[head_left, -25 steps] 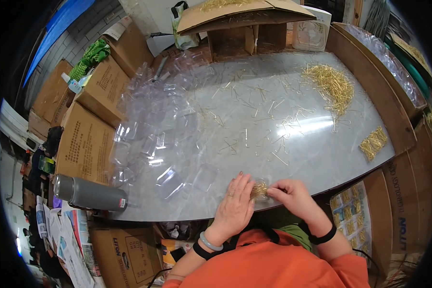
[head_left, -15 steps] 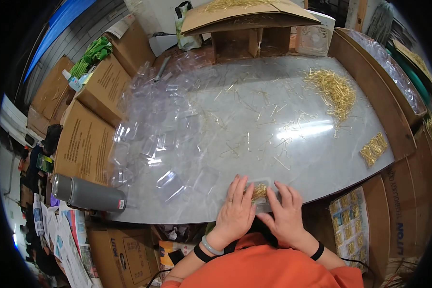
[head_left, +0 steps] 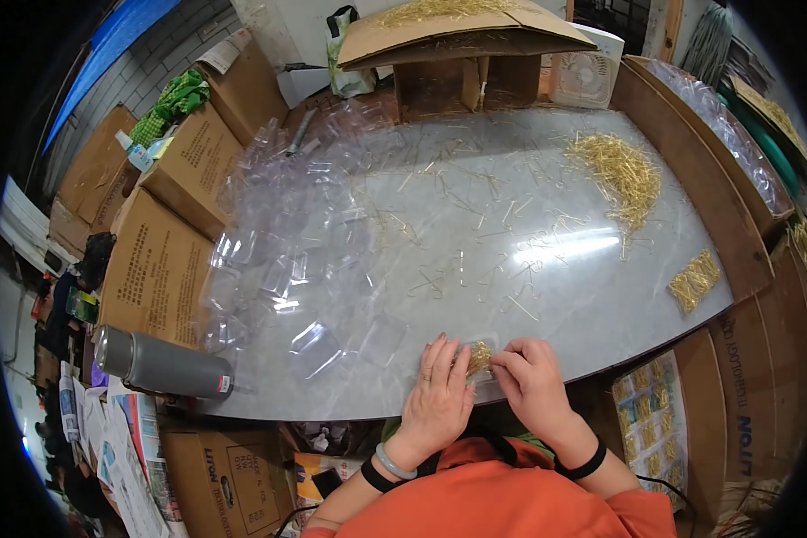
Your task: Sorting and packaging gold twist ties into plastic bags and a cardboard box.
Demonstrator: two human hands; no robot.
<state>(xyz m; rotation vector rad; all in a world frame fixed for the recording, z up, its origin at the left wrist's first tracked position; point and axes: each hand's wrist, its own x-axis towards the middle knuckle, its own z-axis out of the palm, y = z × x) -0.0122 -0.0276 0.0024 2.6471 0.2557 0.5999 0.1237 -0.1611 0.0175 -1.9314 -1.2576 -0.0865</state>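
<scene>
At the table's near edge, a small clear plastic box [head_left: 487, 375] holds a bundle of gold wire hooks [head_left: 480, 358]. My left hand [head_left: 439, 390] lies over the box's left side, fingers stretched out and close together. On the other side, my right hand [head_left: 536, 377] has its fingers curled, thumb and fingertips pinched at the right end of the bundle. What the pinch holds is too small to make out. The box is partly hidden under both hands.
Clear plastic cases [head_left: 314, 348] spread over the table's left side. A heap of gold hooks [head_left: 620, 179] lies far right, with a hook bundle [head_left: 693, 281] nearer. A grey flask [head_left: 166, 361] lies front left. Cardboard boxes [head_left: 157, 269] and a brown side board [head_left: 704, 170] flank the table.
My right hand has gone from spread fingers beside the box to a curled pinch at the bundle's right end. My left hand has stayed nearly in place.
</scene>
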